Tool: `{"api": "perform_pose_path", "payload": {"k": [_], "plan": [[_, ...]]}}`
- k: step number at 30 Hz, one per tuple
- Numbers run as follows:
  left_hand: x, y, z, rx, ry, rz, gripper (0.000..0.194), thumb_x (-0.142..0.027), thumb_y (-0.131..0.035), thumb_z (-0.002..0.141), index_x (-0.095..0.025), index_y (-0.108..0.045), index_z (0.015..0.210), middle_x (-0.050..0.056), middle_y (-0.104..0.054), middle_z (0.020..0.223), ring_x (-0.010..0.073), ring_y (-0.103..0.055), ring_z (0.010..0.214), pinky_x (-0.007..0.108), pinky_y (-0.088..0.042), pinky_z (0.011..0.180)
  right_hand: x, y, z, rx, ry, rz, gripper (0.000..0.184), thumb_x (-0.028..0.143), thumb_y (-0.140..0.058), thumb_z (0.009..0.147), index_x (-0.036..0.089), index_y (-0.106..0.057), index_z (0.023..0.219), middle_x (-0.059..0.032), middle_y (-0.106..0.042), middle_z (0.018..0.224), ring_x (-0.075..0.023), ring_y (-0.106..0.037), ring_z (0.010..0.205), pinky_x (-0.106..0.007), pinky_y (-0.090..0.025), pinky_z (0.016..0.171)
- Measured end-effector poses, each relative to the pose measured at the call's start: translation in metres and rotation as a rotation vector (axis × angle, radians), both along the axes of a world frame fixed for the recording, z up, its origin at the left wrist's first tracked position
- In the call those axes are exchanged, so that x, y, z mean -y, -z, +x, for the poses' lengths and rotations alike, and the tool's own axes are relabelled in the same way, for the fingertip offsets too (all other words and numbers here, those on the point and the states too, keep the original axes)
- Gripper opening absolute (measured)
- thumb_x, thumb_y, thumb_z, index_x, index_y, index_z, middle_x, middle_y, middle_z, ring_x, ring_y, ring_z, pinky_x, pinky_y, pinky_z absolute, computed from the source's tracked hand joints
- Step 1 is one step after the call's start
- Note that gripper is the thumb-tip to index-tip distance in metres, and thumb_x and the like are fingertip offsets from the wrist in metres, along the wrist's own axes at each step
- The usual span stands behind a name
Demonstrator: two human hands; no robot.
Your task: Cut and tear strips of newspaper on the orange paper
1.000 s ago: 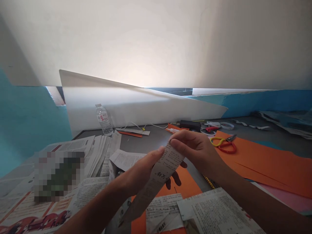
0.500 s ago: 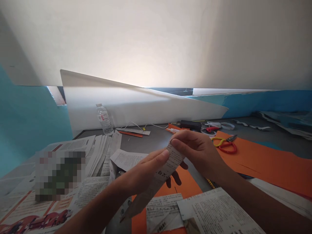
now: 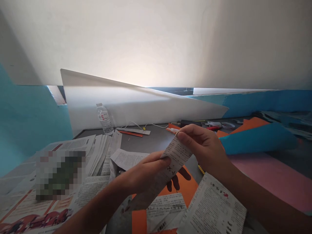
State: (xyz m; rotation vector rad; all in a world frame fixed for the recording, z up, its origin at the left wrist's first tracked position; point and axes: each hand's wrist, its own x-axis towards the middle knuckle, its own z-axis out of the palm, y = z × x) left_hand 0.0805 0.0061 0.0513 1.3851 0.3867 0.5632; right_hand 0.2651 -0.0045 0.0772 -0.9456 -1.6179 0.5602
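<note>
A narrow folded strip of newspaper [image 3: 176, 152] slants up to the right between my two hands. My left hand [image 3: 143, 170] holds it from the left, thumb on top and fingers underneath. The strip's upper end is pinched between the thumb and fingers of my right hand [image 3: 206, 143]. Below the hands, a small newspaper piece [image 3: 167, 208] lies on orange paper [image 3: 138, 221]. Near my right forearm is a larger newspaper piece [image 3: 216, 204]. A white pointed tip [image 3: 173, 130] shows just behind my right hand; the rest of that item is hidden.
Newspapers [image 3: 94, 188] are spread and stacked at the left. A water bottle [image 3: 104, 118] stands behind them, near orange strips [image 3: 131, 133]. At the right, a curled blue sheet [image 3: 258, 139] rises beside a pink sheet [image 3: 273, 182]. A black object [image 3: 191, 123] lies at the back.
Both hands have shifted slightly right with the strip. At the right, a blue sheet has risen and a pink one shows; the scissors are out of sight. The larger newspaper piece has turned.
</note>
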Motion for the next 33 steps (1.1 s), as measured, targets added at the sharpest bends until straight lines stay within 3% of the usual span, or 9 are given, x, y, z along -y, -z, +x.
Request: {"api": "perform_pose_path", "payload": {"k": [8,17,21,26,33], "plan": [[0.003,-0.004,0.002,-0.002,0.044,-0.065,0.030,-0.032,-0.043,0.095,-0.010,-0.064,0.092,0.012,-0.066,0.080,0.0163,-0.061,0.065,0.024,-0.047,0.058,0.000,0.002,-0.001,-0.049,-0.016,-0.028,0.022,0.040,-0.060,0.088,0.023,-0.064,0.075,-0.0012,-0.059,0.067,-0.0149,-0.054,0.061,-0.025,-0.044,0.050],[0.004,-0.002,0.003,-0.037,0.040,-0.098,0.037,-0.036,-0.042,0.095,-0.009,-0.065,0.087,0.012,-0.064,0.077,0.0158,-0.060,0.062,0.024,-0.046,0.057,0.003,0.000,-0.004,-0.088,-0.051,-0.077,0.021,0.037,-0.059,0.088,0.021,-0.063,0.075,-0.0002,-0.058,0.066,-0.0135,-0.053,0.060,-0.023,-0.043,0.050],[0.002,-0.005,0.001,-0.009,-0.007,-0.084,0.035,-0.037,-0.043,0.095,-0.009,-0.064,0.087,0.013,-0.066,0.080,0.0174,-0.062,0.064,0.026,-0.048,0.058,-0.002,0.002,0.000,0.002,-0.079,-0.077,0.025,0.042,-0.058,0.089,0.020,-0.063,0.077,-0.0009,-0.059,0.069,-0.0151,-0.056,0.062,-0.025,-0.045,0.053],[-0.007,-0.009,-0.009,-0.003,-0.089,-0.051,0.035,-0.038,-0.048,0.093,-0.009,-0.067,0.088,0.014,-0.068,0.086,0.0175,-0.062,0.065,0.028,-0.050,0.060,-0.009,0.005,0.005,0.162,-0.205,-0.083,0.036,0.046,-0.061,0.087,0.020,-0.061,0.063,-0.0012,-0.059,0.064,-0.0170,-0.057,0.062,-0.027,-0.044,0.054],[-0.012,-0.009,-0.015,-0.046,-0.022,-0.074,0.037,-0.037,-0.046,0.093,-0.007,-0.066,0.098,0.018,-0.070,0.093,0.0176,-0.063,0.064,0.029,-0.051,0.061,-0.012,0.009,0.010,0.177,-0.244,-0.079,0.052,0.049,-0.042,0.096,0.019,-0.049,0.054,0.0029,-0.043,0.053,-0.0097,-0.038,0.048,-0.025,-0.029,0.047]]}}
